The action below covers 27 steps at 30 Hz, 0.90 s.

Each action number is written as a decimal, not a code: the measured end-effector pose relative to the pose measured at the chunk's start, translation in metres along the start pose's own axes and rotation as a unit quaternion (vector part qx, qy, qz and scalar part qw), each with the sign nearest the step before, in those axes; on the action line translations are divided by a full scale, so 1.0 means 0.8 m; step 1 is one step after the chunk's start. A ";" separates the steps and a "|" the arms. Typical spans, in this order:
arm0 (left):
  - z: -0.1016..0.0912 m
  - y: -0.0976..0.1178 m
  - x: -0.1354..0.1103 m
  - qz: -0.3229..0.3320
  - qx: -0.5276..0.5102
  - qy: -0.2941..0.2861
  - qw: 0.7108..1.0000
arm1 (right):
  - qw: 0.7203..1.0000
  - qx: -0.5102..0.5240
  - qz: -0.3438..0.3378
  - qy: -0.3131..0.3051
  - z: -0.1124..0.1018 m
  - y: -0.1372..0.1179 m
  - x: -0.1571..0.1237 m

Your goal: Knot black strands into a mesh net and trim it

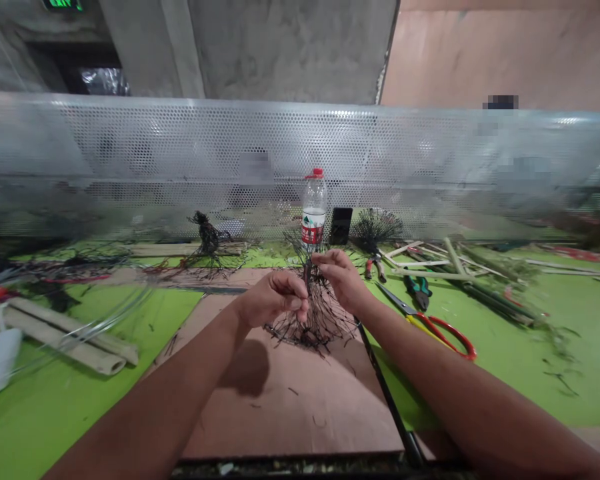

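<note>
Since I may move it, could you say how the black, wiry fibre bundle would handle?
The black fibre bundle is probably springy: its strands splay rather than droop. It looks light, pinched by the left hand and right hand. It may shed: bits lie on the pink wooden board.

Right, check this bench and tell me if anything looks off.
Loose black fibre scraps are strewn across the green mat right of the red-handled scissors, looking like stray bits from the black fibre bunch.
</note>
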<state>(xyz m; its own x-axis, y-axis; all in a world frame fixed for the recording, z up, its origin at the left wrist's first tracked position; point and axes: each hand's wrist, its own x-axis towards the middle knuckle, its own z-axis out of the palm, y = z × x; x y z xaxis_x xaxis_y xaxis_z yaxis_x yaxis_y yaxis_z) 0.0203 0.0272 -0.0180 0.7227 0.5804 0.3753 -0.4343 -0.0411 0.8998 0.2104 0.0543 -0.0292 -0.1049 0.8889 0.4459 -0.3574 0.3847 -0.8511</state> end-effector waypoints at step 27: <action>0.047 0.005 0.006 0.079 0.386 0.041 0.918 | 0.982 -0.146 -0.055 -0.110 0.007 -0.003 -0.024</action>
<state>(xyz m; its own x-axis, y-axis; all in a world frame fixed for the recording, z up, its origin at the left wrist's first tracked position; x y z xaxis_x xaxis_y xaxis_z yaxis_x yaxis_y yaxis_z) 0.0420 -0.0006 -0.0043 0.6266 0.5752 0.5259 0.0026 -0.6763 0.7366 0.2079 0.0349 -0.0340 -0.2905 0.7748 0.5615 -0.0993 0.5592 -0.8231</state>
